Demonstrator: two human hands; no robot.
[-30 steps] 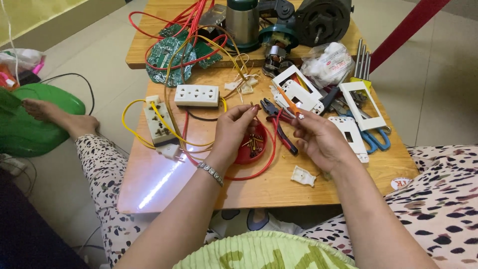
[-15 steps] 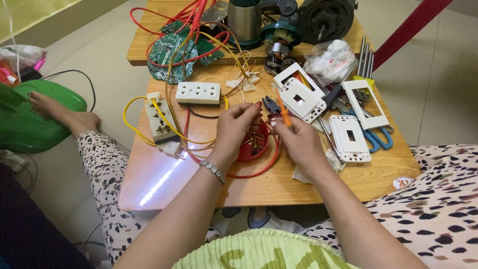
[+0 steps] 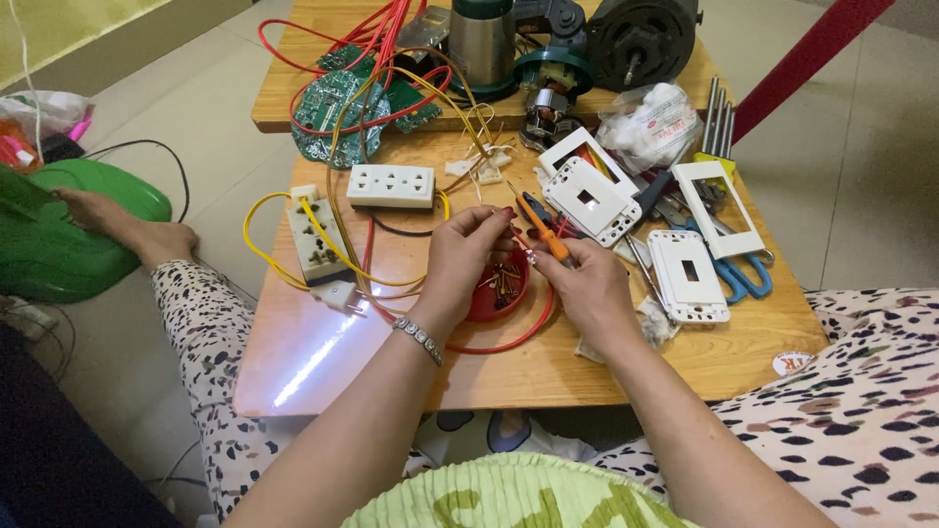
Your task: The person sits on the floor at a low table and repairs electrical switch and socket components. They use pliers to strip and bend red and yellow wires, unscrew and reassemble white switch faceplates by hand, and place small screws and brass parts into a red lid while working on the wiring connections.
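My left hand (image 3: pixel 460 262) hovers over a small red dish (image 3: pixel 501 293) holding several little screws. Its fingertips are pinched on something small, too small to identify, right beside the shaft of an orange-handled screwdriver (image 3: pixel 544 233). My right hand (image 3: pixel 590 286) grips that screwdriver by the handle, with the tip pointing up and away from me. Both hands meet above the middle of the low wooden table (image 3: pixel 333 352). A red wire loop (image 3: pixel 509 342) lies around the dish.
Two white socket strips (image 3: pixel 391 186) (image 3: pixel 315 237) with yellow wire (image 3: pixel 259 244) lie to the left. White faceplates (image 3: pixel 592 196) (image 3: pixel 688 276) and blue-handled scissors (image 3: pixel 745 282) lie to the right. A green circuit board (image 3: pixel 337 103), a metal cylinder (image 3: pixel 484 39) and a motor (image 3: pixel 641 39) sit at the back.
My right hand picked up the orange screwdriver and brought it left to my left hand, which rose slightly from the red dish with its fingers pinched.
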